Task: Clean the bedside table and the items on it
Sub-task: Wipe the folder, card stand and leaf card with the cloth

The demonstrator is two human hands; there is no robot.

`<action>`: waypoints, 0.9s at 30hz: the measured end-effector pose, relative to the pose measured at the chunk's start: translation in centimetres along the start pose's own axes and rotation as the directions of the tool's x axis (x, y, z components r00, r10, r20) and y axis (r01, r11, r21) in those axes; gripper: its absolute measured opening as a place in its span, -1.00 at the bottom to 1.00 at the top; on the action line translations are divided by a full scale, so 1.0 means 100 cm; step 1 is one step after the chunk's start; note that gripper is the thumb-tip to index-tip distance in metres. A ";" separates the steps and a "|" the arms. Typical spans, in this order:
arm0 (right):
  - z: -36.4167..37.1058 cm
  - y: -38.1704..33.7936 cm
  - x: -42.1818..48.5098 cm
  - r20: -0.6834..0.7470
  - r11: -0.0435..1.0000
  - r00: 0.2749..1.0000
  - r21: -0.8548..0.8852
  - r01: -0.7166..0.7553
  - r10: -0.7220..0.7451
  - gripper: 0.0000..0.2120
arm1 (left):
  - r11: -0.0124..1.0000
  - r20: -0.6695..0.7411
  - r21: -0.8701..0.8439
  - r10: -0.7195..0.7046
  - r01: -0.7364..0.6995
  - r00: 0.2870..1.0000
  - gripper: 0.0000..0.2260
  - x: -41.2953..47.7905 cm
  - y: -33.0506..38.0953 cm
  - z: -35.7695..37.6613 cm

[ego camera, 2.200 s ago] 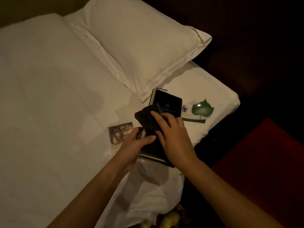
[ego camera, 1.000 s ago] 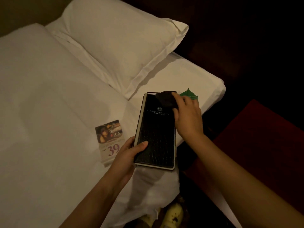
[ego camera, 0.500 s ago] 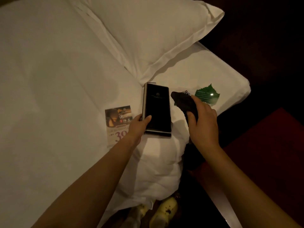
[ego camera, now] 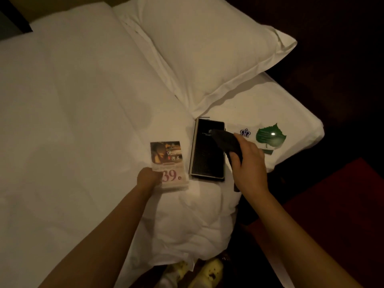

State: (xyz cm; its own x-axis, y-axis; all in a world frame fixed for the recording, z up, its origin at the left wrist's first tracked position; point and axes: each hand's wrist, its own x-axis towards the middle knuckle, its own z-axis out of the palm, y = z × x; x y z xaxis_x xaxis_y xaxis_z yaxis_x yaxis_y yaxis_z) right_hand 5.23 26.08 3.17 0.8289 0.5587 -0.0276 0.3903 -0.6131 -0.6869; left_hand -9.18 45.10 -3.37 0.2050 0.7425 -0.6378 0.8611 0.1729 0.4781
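A black leather folder [ego camera: 206,154] lies flat on the white bed [ego camera: 72,121], free of both hands. My right hand [ego camera: 248,163] hovers over its right edge, holding a dark cleaning cloth [ego camera: 226,142]. To the folder's left lies an acrylic price card [ego camera: 168,163] with a photo and "39" on it. My left hand [ego camera: 148,177] touches the card's lower left corner, fingers hidden under its edge; whether it grips the card I cannot tell. A card with a green leaf [ego camera: 268,138] lies to the right, near the bed's edge.
A white pillow [ego camera: 207,53] lies behind the items. Right of the bed the floor is dark, with a red surface [ego camera: 342,204] low on the right. Yellow slippers [ego camera: 207,271] show at the bottom beside the bunched duvet.
My left hand let go of the black folder and moved left to the price card. My right hand with the cloth came back over the folder's upper right part.
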 end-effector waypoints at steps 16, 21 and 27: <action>-0.063 -0.164 -0.007 -0.047 0.883 0.887 -0.137 0.450 -0.459 -0.44 | 0.687 0.048 -0.599 0.543 -0.411 0.838 -0.75 -0.170 0.136 -0.119; -0.117 -0.196 0.019 -0.138 0.873 0.870 -0.203 0.443 -0.474 -0.43 | 0.664 0.030 -0.577 0.599 -0.476 0.800 -0.79 -0.206 0.167 -0.155; -0.166 -0.217 0.025 -0.281 0.945 0.908 -0.190 0.267 -0.312 -0.54 | 0.634 0.051 -0.603 0.637 -0.485 0.769 -0.81 -0.236 0.183 -0.175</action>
State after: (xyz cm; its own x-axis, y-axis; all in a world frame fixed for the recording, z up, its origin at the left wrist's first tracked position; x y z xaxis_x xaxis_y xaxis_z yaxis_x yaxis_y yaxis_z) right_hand 5.43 31.53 30.05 0.7427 0.5419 0.3933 0.6659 -0.5362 -0.5188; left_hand -6.35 42.03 31.01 0.7297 0.6485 -0.2167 0.1660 0.1394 0.9762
